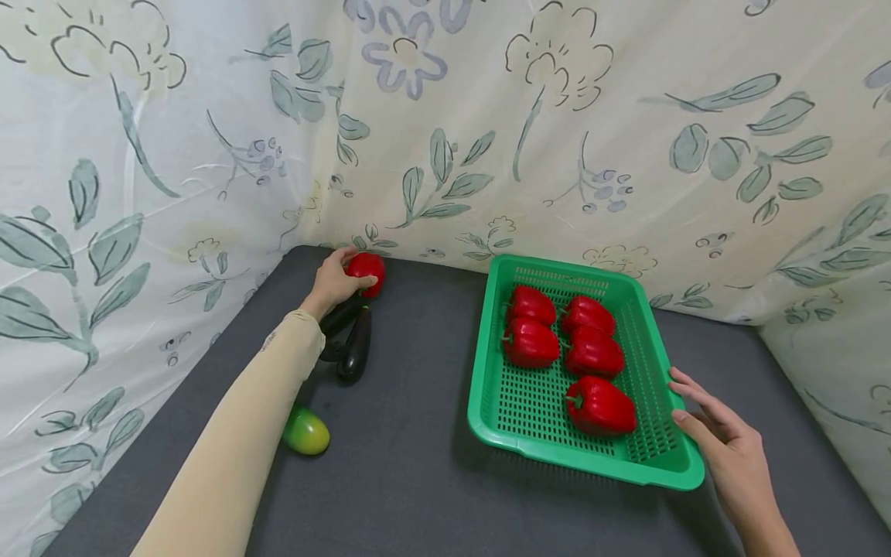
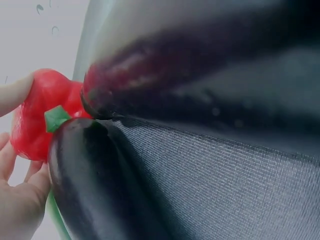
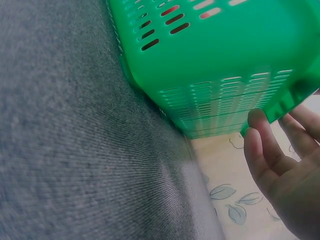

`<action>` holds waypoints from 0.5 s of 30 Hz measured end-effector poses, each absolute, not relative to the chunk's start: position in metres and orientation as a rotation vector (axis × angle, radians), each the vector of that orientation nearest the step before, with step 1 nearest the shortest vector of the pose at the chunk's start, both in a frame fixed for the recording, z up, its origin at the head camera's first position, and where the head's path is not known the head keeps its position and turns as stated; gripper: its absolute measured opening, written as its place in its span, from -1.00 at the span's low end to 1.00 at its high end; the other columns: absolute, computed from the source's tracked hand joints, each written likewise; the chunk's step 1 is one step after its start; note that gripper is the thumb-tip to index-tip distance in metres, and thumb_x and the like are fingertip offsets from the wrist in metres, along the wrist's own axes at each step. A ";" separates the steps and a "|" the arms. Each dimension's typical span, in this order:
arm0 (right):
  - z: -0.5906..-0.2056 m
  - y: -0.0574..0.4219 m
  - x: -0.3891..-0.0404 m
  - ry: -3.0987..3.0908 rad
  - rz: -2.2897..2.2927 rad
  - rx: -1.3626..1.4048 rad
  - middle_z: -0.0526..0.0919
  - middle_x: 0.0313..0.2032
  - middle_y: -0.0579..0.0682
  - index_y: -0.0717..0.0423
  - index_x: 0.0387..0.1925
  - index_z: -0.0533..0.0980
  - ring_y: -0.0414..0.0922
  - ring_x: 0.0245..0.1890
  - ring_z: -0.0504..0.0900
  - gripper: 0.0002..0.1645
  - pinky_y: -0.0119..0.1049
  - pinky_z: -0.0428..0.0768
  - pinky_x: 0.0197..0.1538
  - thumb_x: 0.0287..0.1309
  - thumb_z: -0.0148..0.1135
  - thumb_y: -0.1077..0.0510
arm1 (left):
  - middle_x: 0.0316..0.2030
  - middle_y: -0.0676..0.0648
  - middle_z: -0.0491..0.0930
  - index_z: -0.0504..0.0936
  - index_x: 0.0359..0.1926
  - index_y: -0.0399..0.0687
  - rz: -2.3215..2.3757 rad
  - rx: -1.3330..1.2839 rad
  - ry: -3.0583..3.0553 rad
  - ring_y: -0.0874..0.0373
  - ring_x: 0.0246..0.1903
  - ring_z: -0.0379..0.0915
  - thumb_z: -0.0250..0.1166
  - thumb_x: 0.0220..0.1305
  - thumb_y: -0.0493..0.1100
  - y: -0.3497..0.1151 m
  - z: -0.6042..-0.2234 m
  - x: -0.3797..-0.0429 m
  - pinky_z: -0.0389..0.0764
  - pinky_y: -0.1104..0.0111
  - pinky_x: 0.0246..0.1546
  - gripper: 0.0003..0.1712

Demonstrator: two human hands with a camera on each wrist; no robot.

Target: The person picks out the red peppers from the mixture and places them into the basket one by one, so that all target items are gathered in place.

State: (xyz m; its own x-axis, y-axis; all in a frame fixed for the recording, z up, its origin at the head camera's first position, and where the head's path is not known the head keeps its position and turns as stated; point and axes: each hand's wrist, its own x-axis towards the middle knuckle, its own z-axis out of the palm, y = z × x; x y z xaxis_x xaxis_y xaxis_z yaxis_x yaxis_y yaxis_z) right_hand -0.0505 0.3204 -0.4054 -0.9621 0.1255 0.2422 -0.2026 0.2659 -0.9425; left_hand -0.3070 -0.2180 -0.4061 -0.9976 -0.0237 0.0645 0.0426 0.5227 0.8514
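At the far left corner of the table, my left hand (image 1: 332, 283) grips a red bell pepper (image 1: 366, 272) with thumb and fingers. Its green stem faces the camera in the left wrist view, where dark eggplants (image 2: 95, 175) lie close against the pepper (image 2: 45, 100). My right hand (image 1: 727, 445) holds the right rim of a green plastic basket (image 1: 487, 371), its fingertips at the rim's underside in the right wrist view. Several red bell peppers (image 1: 602, 406) lie inside the basket.
Beside the left forearm lie dark eggplants (image 1: 356, 346) and a green-yellow fruit or vegetable (image 1: 306, 432), partly hidden by the sleeve. The dark grey tabletop (image 1: 411, 433) separates them from the basket. Floral-print cloth (image 1: 445, 155) hangs along the back and sides.
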 end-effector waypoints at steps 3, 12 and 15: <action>-0.405 0.321 -0.050 -2.251 1.772 0.081 0.38 0.35 -0.04 0.33 0.28 0.40 -0.29 0.23 0.41 -0.47 -0.59 0.47 -0.01 0.31 0.21 0.33 | 0.38 -0.25 0.24 0.16 0.47 -0.20 -1.488 -0.007 -2.704 -0.21 0.29 0.17 0.40 0.22 -0.18 -0.216 -0.404 -0.305 0.33 -0.05 0.22 -0.11; -0.404 0.320 -0.050 -2.279 1.751 0.089 0.35 0.37 -0.02 0.32 0.30 0.39 -0.26 0.33 0.27 -0.48 -0.58 0.43 0.03 0.34 0.19 0.31 | 0.38 -0.25 0.23 0.13 0.48 -0.19 -1.486 -0.036 -2.719 -0.20 0.30 0.17 0.38 0.24 -0.19 -0.218 -0.405 -0.304 0.33 -0.04 0.23 -0.11; -0.403 0.320 -0.050 -2.288 1.737 0.091 0.35 0.37 -0.02 0.32 0.30 0.39 -0.26 0.33 0.28 -0.48 -0.59 0.43 0.03 0.34 0.19 0.30 | 0.39 -0.25 0.23 0.13 0.48 -0.19 -1.490 -0.045 -2.715 -0.19 0.30 0.17 0.38 0.24 -0.18 -0.221 -0.406 -0.305 0.32 -0.04 0.23 -0.11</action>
State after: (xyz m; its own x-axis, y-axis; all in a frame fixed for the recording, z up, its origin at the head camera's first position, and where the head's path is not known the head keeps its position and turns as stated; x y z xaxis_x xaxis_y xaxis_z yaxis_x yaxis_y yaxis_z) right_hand -0.0496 0.3198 -0.4033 -0.9625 0.1105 0.2479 -0.2090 0.2808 -0.9367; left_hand -0.3047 -0.2205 -0.4063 -0.9986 0.0041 0.0528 0.0467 0.5370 0.8423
